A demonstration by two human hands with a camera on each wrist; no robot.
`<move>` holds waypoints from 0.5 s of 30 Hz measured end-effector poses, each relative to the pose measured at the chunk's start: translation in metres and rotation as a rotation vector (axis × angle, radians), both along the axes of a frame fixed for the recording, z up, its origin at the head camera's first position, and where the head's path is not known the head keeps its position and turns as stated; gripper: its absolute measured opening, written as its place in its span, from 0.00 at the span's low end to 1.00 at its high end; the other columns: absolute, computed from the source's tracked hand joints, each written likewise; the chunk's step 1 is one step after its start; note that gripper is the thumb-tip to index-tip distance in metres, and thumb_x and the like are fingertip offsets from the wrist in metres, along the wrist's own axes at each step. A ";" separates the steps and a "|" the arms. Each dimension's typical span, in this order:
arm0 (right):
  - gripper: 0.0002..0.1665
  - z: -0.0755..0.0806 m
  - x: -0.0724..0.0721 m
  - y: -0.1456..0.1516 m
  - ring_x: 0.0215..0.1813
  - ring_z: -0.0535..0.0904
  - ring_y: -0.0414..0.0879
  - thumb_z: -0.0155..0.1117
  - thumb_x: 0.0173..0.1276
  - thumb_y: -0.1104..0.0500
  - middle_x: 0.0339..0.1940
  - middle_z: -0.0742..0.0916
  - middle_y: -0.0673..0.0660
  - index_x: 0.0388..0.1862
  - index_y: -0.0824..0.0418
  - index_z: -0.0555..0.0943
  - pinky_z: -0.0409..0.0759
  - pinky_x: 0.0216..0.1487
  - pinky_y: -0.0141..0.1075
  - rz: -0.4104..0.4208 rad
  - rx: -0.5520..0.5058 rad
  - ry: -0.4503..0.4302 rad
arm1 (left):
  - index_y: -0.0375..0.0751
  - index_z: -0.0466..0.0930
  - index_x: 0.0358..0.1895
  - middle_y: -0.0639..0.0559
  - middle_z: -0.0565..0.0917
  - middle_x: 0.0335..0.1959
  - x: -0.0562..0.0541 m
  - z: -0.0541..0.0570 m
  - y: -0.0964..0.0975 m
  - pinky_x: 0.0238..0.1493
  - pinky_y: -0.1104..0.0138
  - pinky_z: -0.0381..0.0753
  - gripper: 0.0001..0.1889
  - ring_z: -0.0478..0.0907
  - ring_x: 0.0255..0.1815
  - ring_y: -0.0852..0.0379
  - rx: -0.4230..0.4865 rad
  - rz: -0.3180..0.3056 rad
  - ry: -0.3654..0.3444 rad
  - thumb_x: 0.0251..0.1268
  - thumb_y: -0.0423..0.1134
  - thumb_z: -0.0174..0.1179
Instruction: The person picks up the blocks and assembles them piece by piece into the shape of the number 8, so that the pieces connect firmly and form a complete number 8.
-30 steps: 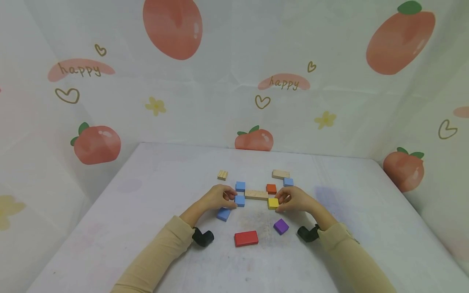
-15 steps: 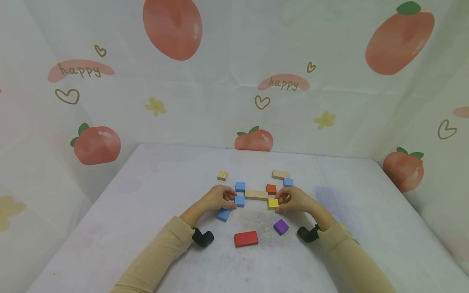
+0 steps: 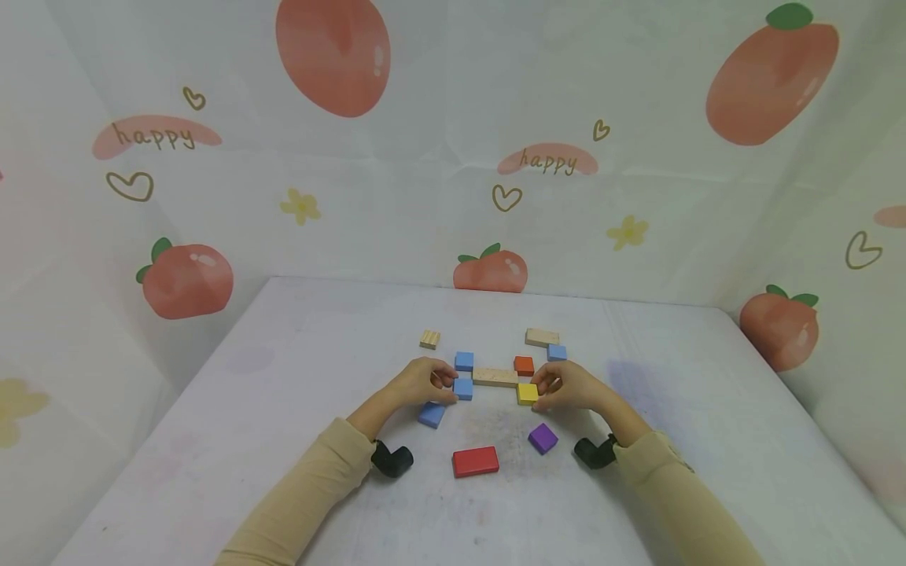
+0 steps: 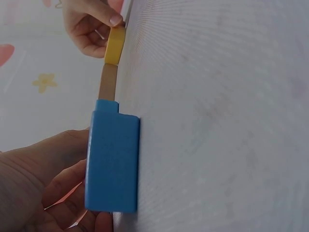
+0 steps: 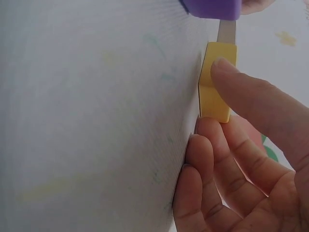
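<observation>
In the head view my left hand [image 3: 423,380] holds a blue block [image 3: 463,389] at its left side, thumb at the near corner and forefinger at the far one. A blue block [image 4: 113,162] closer to the left wrist camera hides those fingertips there. My right hand [image 3: 569,384] pinches a yellow block [image 5: 217,82]; its thumb lies on the near face, other fingers curl behind. A long wooden block [image 3: 495,378] lies between the two held blocks. Behind it are another blue block [image 3: 464,361] and an orange-red block [image 3: 524,365].
Nearer the person lie a red block [image 3: 476,462] and a purple block [image 3: 543,439]. Farther back are a small wooden block [image 3: 429,339], a longer wooden block [image 3: 542,337] and a blue block [image 3: 557,353]. A printed cloth [image 3: 396,196] hangs behind the white table [image 3: 318,330].
</observation>
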State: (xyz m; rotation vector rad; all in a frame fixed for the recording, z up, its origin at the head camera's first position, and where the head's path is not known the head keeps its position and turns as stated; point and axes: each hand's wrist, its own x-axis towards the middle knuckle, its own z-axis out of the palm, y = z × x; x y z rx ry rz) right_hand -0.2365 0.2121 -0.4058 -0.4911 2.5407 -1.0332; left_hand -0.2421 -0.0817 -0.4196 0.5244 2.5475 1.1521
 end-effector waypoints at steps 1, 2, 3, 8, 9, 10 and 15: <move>0.19 0.000 0.000 0.000 0.35 0.75 0.44 0.73 0.50 0.62 0.31 0.80 0.55 0.40 0.67 0.77 0.76 0.40 0.34 -0.001 0.002 0.001 | 0.36 0.80 0.46 0.48 0.82 0.37 0.000 0.000 0.000 0.38 0.71 0.76 0.18 0.74 0.35 0.60 0.000 0.000 0.000 0.50 0.36 0.69; 0.20 0.000 0.000 0.000 0.35 0.75 0.44 0.74 0.50 0.61 0.31 0.80 0.55 0.40 0.66 0.77 0.76 0.41 0.34 -0.002 0.003 0.001 | 0.36 0.80 0.46 0.48 0.82 0.37 0.000 0.000 0.000 0.38 0.71 0.76 0.18 0.74 0.35 0.60 0.001 0.000 -0.001 0.50 0.36 0.69; 0.20 0.000 0.000 0.001 0.36 0.75 0.44 0.74 0.50 0.61 0.32 0.80 0.55 0.40 0.66 0.77 0.77 0.41 0.34 -0.002 0.004 0.001 | 0.36 0.80 0.47 0.48 0.82 0.37 0.000 0.000 0.000 0.38 0.71 0.76 0.18 0.74 0.35 0.60 0.001 0.001 -0.001 0.50 0.36 0.69; 0.22 -0.001 0.000 0.002 0.37 0.76 0.44 0.74 0.50 0.59 0.32 0.80 0.54 0.41 0.66 0.78 0.78 0.42 0.36 0.001 0.010 0.004 | 0.36 0.80 0.47 0.48 0.82 0.37 0.000 0.001 0.000 0.39 0.70 0.76 0.19 0.74 0.35 0.60 0.000 0.001 -0.001 0.50 0.35 0.69; 0.22 0.000 0.000 0.002 0.37 0.77 0.44 0.74 0.50 0.59 0.32 0.81 0.54 0.42 0.66 0.78 0.78 0.43 0.36 0.001 0.009 0.004 | 0.36 0.80 0.47 0.48 0.82 0.37 0.000 0.001 0.000 0.39 0.70 0.76 0.19 0.74 0.35 0.60 -0.001 0.002 -0.002 0.50 0.35 0.68; 0.22 0.000 0.000 0.003 0.38 0.77 0.44 0.74 0.50 0.58 0.33 0.81 0.54 0.42 0.65 0.78 0.79 0.43 0.36 0.001 0.009 0.004 | 0.36 0.80 0.47 0.48 0.82 0.37 0.000 0.001 0.000 0.39 0.70 0.76 0.19 0.74 0.35 0.60 -0.001 0.002 -0.003 0.50 0.35 0.69; 0.22 0.003 0.003 0.006 0.39 0.77 0.44 0.74 0.51 0.57 0.34 0.82 0.55 0.43 0.65 0.78 0.79 0.45 0.38 -0.015 0.010 -0.002 | 0.36 0.80 0.47 0.49 0.82 0.37 0.000 0.001 0.000 0.39 0.70 0.76 0.19 0.74 0.35 0.60 -0.003 0.007 -0.011 0.50 0.36 0.68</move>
